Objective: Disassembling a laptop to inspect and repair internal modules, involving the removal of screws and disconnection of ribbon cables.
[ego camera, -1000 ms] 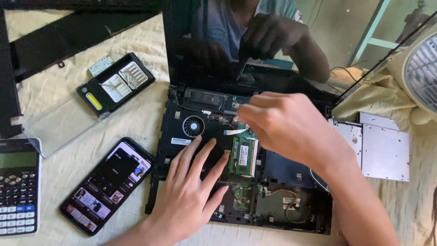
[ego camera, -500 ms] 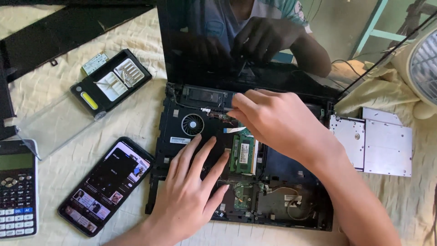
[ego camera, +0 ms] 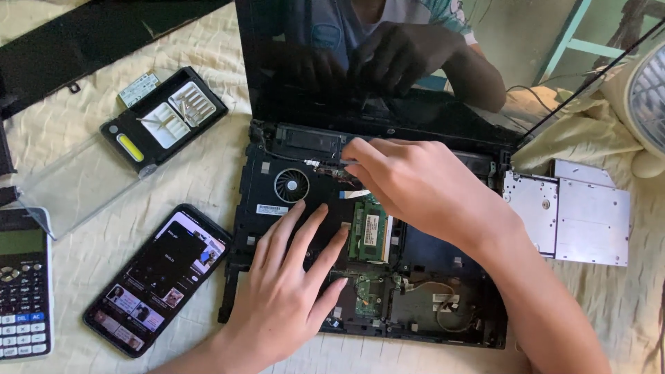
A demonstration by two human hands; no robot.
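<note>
Laptop (ego camera: 415, 277) lay open on the bed, insides bare. Left hand (ego camera: 287, 291) pressed flat on it, fingers apart. Right hand (ego camera: 422, 190) pinched a thin tool (ego camera: 325, 163) near the fan (ego camera: 291, 185). Probably stiff but easy to break; best held by the edges.

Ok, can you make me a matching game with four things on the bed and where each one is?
Things:
1. smartphone
2. calculator
3. optical drive
4. screwdriver bit case

Places:
A. right of the opened laptop
B. far left edge
C. upper left, lid open
D. just left of the left hand

Pairs: 1-D, 2-B, 3-A, 4-C
</note>
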